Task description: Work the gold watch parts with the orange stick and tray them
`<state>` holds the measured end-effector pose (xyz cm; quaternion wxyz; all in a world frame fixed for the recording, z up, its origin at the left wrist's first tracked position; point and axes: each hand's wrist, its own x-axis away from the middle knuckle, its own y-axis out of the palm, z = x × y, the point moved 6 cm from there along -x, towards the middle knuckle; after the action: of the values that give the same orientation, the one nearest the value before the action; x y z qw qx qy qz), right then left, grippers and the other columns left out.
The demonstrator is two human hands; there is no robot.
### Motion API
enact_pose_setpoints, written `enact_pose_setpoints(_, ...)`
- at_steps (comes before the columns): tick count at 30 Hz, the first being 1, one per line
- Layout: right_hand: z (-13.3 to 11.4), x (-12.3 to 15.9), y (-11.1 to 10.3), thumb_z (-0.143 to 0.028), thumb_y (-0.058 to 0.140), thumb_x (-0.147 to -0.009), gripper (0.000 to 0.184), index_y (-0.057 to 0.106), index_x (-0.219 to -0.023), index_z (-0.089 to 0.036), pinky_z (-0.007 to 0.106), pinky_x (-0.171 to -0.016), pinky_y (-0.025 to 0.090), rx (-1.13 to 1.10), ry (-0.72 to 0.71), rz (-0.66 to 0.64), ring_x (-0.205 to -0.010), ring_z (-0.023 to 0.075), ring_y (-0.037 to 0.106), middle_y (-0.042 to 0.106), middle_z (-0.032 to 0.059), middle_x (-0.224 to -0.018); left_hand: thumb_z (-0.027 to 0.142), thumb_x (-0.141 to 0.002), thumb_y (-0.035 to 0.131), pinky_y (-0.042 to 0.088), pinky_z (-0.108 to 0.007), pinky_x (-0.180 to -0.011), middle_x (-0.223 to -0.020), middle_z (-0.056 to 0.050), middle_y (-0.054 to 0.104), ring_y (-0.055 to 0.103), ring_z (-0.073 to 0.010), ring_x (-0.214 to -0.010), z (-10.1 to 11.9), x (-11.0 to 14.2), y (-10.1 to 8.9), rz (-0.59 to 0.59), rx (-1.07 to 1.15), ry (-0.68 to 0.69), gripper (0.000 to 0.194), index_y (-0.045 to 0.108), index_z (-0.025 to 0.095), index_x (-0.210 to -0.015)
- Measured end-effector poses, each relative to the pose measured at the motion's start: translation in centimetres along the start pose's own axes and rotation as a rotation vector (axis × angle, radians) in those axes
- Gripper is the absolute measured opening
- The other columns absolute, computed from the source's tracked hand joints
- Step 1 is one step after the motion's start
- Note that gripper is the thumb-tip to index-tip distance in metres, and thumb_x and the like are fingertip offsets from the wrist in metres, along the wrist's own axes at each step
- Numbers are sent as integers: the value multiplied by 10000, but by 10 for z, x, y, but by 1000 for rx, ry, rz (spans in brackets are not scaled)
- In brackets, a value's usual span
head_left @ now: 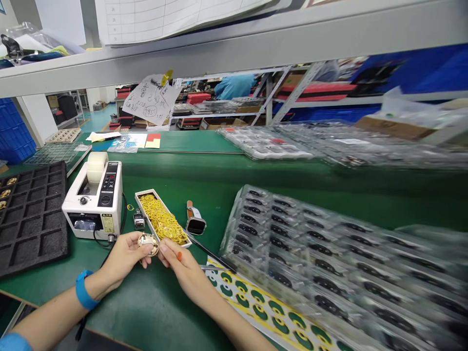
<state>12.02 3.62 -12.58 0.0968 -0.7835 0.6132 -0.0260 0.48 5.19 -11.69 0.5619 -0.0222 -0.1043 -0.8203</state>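
In my left hand [127, 254], pinched between thumb and fingers, is a small round gold-rimmed case [149, 242] with a pale inside. My right hand [185, 265] is closed at the case's right edge. A small orange tip [179, 256] shows at its fingers; what they grip is too small to make out. Just behind both hands lies a long white box [150, 194] filled with thin yellow rings [161, 219]. A smartwatch [196, 224] with a brown and white strap is right of the box, and a small metal counter [138, 219] is left of it.
A white tape dispenser [95, 200] and a black foam tray [34, 224] stand at left. Clear blister trays [321, 258] of black parts fill the right side. Beneath them a sheet of green and yellow stickers [256, 302] sticks out. A grey shelf beam [226, 58] crosses overhead.
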Motion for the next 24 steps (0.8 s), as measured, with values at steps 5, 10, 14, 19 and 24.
enact_pose_setpoints(5, -3, -1, 1, -815, 325, -774, 620, 364, -588, -225, 292, -595, 301, -21, 15, 27, -582, 148, 368, 379, -26, -587, 507, -641, 743, 415, -211, -478, -599, -17, 577, 507, -91, -498, -4, -1, -3, 25, -9, 0, 447, 580, 104, -748)
enact_pose_setpoints(10, 0, -3, 0, -867, 378, -690, 663, 392, -550, -219, 282, -559, 290, -47, 79, 75, -546, 135, 356, 376, -31, -537, 448, -748, 652, 358, -201, -410, -508, 29, 502, 449, -89, -423, -5, 0, -6, 64, -119, 71, 331, 549, 134, -746)
enact_pose_setpoints(14, 5, -2, 0, -833, 453, -688, 645, 486, -600, -195, 250, -466, 219, -140, 165, 34, -452, 92, 270, 361, -51, -495, 191, -866, 514, 438, -225, -539, -662, -30, 583, 537, -118, -578, 17, 12, -4, 155, -581, 544, 137, 618, 130, -801)
enact_pose_setpoints(19, 10, 3, 4, -696, 677, -648, 554, 540, -658, -160, 215, -423, 106, -486, 277, -17, -449, 44, 151, 350, -67, -546, 73, -901, 389, 514, -278, -600, -788, -107, 649, 619, -186, -700, 25, 34, 17, 190, -1216, 1092, 286, 628, 96, -1058)
enact_pose_setpoints(24, 10, 3, -8, -645, 695, -672, 502, 549, -647, -166, 206, -405, 170, -395, 192, 57, -436, 45, 195, 375, -55, -559, 106, -860, 467, 493, -367, -907, -1183, -159, 596, 576, -251, -1092, 19, 34, 14, 55, -1005, 696, 395, 564, 165, -1238)
